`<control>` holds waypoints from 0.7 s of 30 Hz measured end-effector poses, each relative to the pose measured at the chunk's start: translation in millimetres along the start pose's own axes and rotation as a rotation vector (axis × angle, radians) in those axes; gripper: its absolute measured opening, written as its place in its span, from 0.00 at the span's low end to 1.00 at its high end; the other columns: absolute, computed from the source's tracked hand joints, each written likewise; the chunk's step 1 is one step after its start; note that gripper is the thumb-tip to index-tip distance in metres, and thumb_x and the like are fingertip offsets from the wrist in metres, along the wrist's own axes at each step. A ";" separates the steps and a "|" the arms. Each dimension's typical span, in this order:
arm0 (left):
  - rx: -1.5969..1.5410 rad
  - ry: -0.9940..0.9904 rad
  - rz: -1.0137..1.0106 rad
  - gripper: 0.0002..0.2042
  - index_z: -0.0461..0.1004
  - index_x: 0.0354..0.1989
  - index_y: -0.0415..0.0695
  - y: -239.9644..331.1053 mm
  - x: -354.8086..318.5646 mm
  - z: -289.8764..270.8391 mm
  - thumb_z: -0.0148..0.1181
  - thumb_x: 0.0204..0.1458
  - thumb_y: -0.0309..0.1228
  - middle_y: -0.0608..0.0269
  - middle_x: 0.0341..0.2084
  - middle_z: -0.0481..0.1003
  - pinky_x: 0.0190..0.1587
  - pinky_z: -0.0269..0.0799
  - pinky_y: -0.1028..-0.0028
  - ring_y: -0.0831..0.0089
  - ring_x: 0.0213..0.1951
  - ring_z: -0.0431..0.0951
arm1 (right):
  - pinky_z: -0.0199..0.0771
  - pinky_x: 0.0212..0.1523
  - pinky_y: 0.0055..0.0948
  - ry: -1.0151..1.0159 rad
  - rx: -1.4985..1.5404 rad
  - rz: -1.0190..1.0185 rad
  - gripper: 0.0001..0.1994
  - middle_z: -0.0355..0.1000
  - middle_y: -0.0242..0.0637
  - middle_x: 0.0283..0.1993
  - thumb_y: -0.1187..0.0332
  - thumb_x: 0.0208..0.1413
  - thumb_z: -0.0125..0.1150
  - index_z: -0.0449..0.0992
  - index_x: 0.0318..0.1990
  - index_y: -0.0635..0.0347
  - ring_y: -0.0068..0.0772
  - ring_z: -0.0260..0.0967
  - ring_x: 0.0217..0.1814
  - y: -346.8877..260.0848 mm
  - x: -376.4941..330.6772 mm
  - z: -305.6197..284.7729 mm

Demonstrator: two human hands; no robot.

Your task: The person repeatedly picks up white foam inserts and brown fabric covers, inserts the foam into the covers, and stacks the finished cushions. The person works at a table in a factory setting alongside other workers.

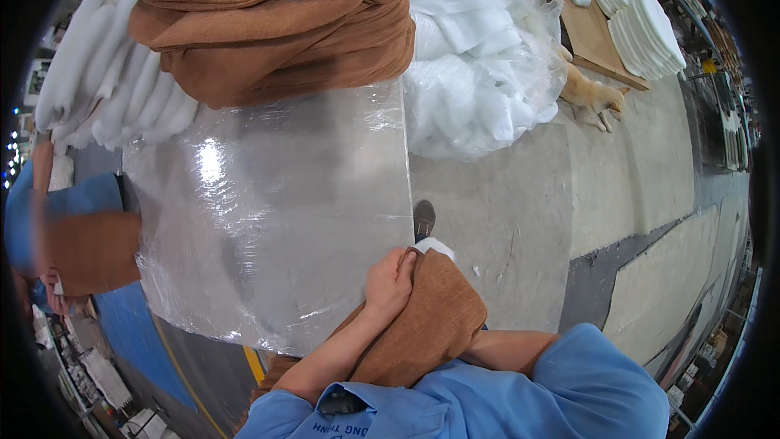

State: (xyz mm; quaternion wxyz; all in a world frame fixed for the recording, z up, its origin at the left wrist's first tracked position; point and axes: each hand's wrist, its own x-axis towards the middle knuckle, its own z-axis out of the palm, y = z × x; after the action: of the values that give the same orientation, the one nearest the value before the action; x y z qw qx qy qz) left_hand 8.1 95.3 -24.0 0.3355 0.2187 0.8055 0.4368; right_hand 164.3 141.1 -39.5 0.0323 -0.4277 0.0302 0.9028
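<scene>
My left hand (390,283) is closed on the top edge of a brown fabric cover (435,313), which hangs against my body. A bit of white padding (439,247) shows just past that edge; whether it sits inside the cover I cannot tell. My right forearm (508,351) passes behind or into the brown cloth, and the fabric hides that hand. Ahead of me is a table wrapped in clear plastic film (284,219). On its far end lies a thick pile of folded brown covers (276,41).
White padding rolls (89,57) are heaped far left. At the left, a co-worker in blue (65,203) handles a brown piece (93,252). A bag of white filling (479,73) lies beyond the table, near a tan dog (591,96) and stacked white pads (642,28).
</scene>
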 end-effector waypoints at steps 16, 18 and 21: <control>0.126 -0.134 0.122 0.16 0.71 0.35 0.37 2.9 14.6 4.1 0.54 0.69 0.40 0.37 0.28 0.74 0.35 0.69 0.53 0.37 0.33 0.75 | 0.75 0.48 0.28 0.053 -0.096 -0.138 0.19 0.78 0.30 0.43 0.50 0.69 0.59 0.79 0.48 0.58 0.22 0.72 0.43 30.7 4.8 -15.1; 0.157 -0.130 0.150 0.16 0.71 0.35 0.38 13.1 6.7 3.8 0.54 0.69 0.40 0.38 0.28 0.74 0.34 0.69 0.52 0.37 0.33 0.75 | 0.75 0.48 0.27 0.068 -0.106 -0.156 0.18 0.78 0.30 0.43 0.51 0.69 0.59 0.79 0.48 0.58 0.22 0.72 0.43 34.1 0.2 -20.6; 0.173 -0.103 0.158 0.16 0.73 0.36 0.38 18.8 6.9 10.8 0.54 0.69 0.39 0.40 0.28 0.75 0.35 0.70 0.55 0.42 0.32 0.76 | 0.74 0.47 0.26 0.078 -0.122 -0.186 0.17 0.78 0.30 0.43 0.52 0.69 0.60 0.79 0.48 0.58 0.22 0.72 0.43 36.0 2.1 -22.2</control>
State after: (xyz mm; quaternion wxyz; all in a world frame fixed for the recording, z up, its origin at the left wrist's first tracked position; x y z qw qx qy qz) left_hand 12.4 115.7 -14.6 0.3208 0.3315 0.8021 0.3792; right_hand 177.0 103.5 -54.2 0.0885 -0.4648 -0.0635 0.8787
